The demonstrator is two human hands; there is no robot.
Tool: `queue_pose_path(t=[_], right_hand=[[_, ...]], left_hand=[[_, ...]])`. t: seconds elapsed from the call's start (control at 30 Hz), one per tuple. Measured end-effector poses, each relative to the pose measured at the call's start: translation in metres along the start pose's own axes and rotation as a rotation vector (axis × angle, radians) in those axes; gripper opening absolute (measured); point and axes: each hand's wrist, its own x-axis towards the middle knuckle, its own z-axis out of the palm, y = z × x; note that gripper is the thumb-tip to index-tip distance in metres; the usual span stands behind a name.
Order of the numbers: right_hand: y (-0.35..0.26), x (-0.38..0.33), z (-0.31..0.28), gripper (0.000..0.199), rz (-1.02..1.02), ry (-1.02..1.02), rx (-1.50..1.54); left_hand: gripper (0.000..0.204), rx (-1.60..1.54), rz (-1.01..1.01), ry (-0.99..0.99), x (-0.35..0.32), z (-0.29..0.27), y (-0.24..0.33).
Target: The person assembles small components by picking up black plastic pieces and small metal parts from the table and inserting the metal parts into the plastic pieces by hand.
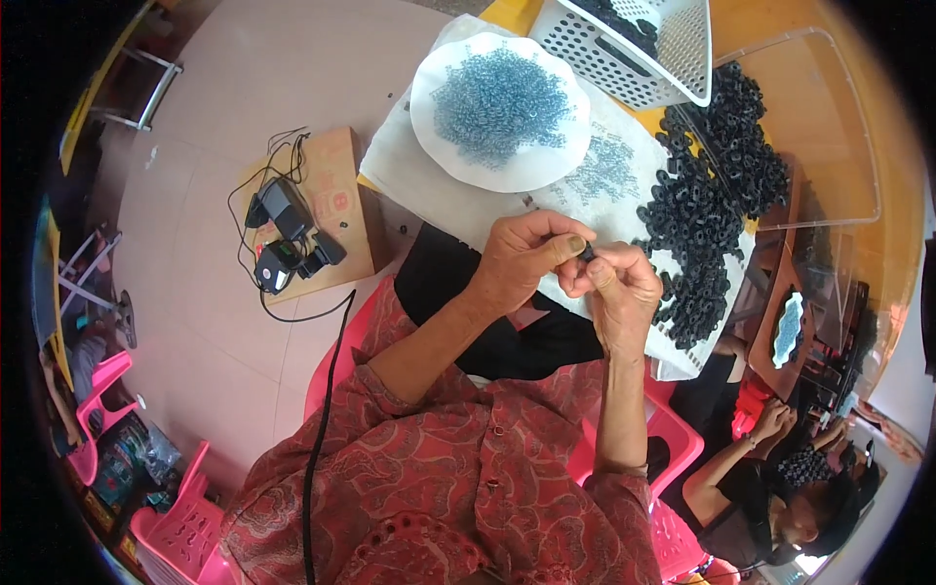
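My left hand (531, 255) pinches a small black part (586, 252) between thumb and forefinger, above the table's near edge. My right hand (626, 288) meets it from the right, thumb and fingers pressed together close against the part; whatever lies between those fingertips is hidden. Beyond my hands, a white wavy-edged plate (422, 109) bears a heap of tiny blue-grey, wire-like pieces (502, 105). More of these pieces (606, 168) lie loose on the pale cloth (395, 146) beside the plate. To the right spreads a large pile of small black ring-like parts (694, 210).
A white perforated basket (567, 47) with black parts stands at the far side. A clear plastic tray (829, 127) lies far right. On the left, a cardboard box (353, 195) carries black adapters (283, 210); a black cable (317, 448) crosses my front. Another person (731, 487) works at right.
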Motion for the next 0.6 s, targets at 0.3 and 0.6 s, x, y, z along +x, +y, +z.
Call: queue_pose_path(t=[0.3, 0.6], right_hand=[[0.0010, 0.0059, 0.0009, 0.006, 0.008, 0.004, -0.034], [-0.0063, -0.0013, -0.0044, 0.009, 0.052, 0.026, -0.129]], left_hand=[[0.013, 0.064, 0.044, 0.052, -0.0008, 0.0037, -0.0018], [0.015, 0.127, 0.023, 0.041, 0.0003, 0.0048, 0.0005]])
